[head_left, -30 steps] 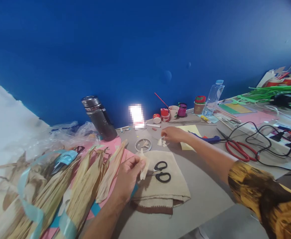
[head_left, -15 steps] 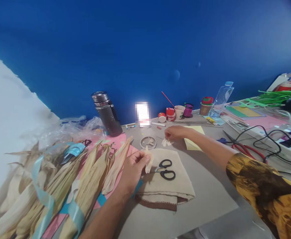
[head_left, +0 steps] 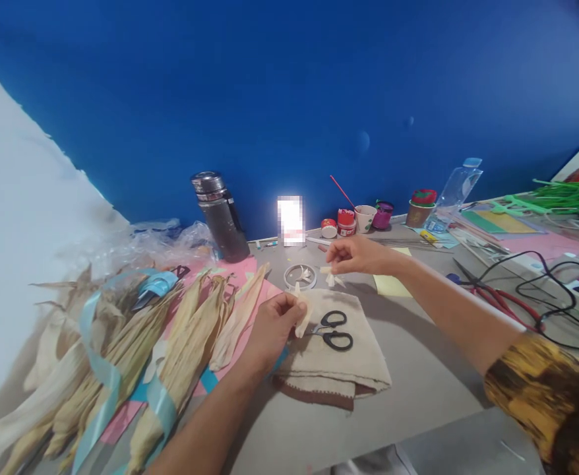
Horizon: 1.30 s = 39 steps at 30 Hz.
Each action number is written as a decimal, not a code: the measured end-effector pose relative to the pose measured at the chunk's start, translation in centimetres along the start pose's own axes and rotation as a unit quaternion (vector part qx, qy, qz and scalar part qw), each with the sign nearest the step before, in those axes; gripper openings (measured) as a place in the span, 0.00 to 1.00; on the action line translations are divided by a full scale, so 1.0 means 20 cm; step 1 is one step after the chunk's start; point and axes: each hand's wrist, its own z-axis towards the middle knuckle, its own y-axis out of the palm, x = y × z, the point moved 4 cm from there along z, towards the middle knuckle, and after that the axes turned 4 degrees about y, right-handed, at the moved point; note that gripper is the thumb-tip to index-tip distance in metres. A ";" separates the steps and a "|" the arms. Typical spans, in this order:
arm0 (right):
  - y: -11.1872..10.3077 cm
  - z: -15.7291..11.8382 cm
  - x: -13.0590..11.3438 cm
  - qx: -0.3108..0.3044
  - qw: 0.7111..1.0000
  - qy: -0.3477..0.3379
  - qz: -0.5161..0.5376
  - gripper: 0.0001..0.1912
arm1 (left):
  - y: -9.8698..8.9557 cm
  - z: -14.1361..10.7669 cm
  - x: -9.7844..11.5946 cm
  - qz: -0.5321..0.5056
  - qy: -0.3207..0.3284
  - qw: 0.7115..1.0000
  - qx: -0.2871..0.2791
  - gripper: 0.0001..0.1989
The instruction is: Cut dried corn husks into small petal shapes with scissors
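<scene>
Left hand (head_left: 272,333) pinching a pale husk strip (head_left: 301,320) between thumb and fingers, over left part of beige cloth (head_left: 329,369). Right hand (head_left: 351,256) is just beyond the cloth's far edge, fingertips bent down at small pale scraps (head_left: 330,280); can't tell if they're gripped or only touched. Black-handled scissors (head_left: 339,341) lie on the cloth, blades toward the strip, tips hidden. Tape ring (head_left: 299,289) sits just past the cloth's far left corner, pale bits (head_left: 305,273) inside. Dried husks (head_left: 185,349) spread left of the cloth, partly on pink paper (head_left: 244,270). Yellow paper (head_left: 393,285) beyond cloth's far right corner, partly behind right forearm. Red-handled cutters (head_left: 504,307) well right of cloth.
</scene>
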 end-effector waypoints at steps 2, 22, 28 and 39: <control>0.07 -0.04 -0.09 -0.020 0.995 -0.028 0.098 0.15 | 0.00 0.00 0.00 -0.007 0.003 1.000 0.000 0.14; 0.29 -0.12 -0.22 0.021 0.998 -0.053 0.000 0.04 | 0.02 -0.02 0.01 0.079 -0.022 0.989 -0.120 0.16; 0.27 -0.11 -0.17 0.100 0.980 -0.015 0.170 0.09 | 0.00 0.00 -0.01 -0.011 -0.037 0.996 -0.086 0.11; 0.43 -0.09 -0.14 0.007 0.957 0.048 0.286 0.12 | 0.00 -0.01 0.05 -0.037 0.028 0.998 -0.035 0.14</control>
